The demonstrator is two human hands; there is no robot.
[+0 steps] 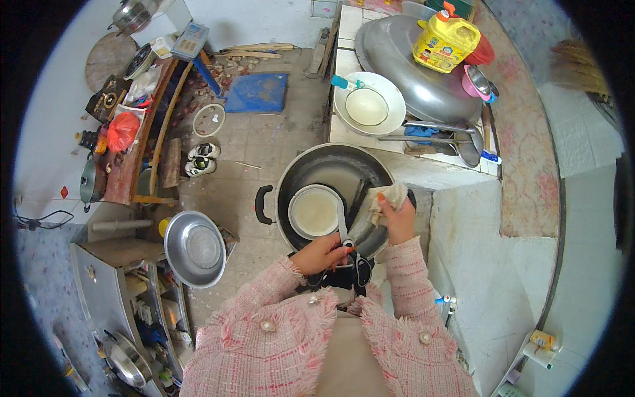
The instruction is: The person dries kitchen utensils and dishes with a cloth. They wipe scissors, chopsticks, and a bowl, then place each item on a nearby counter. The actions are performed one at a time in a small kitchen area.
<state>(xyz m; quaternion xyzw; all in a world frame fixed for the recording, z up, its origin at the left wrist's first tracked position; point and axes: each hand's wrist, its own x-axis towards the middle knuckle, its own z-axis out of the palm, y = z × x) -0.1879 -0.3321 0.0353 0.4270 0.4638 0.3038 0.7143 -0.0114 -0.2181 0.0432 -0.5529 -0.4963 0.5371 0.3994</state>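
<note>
My left hand (323,253) holds a pair of scissors (342,223) near the pivot, blades pointing up and away from me. Their black-and-grey handles hang below the hand, over the near rim of a large dark two-handled pan (288,171). In my right hand (400,218) is a crumpled beige cloth (389,196), above the pan's right side. Cloudy liquid covers part of the pan's bottom. A light-rimmed bowl (291,211) sits inside on the left. Beside the cloth lies a dark narrow shape; whether object or reflection is unclear.
On the tiled counter (349,27) stand a white enamel basin (342,111), a big metal lid (392,44), a yellow oil jug (446,42) and several ladles (466,149). A metal basin (173,248) is at left, near a shelf unit (99,283). Shoes (201,161) lie on the floor.
</note>
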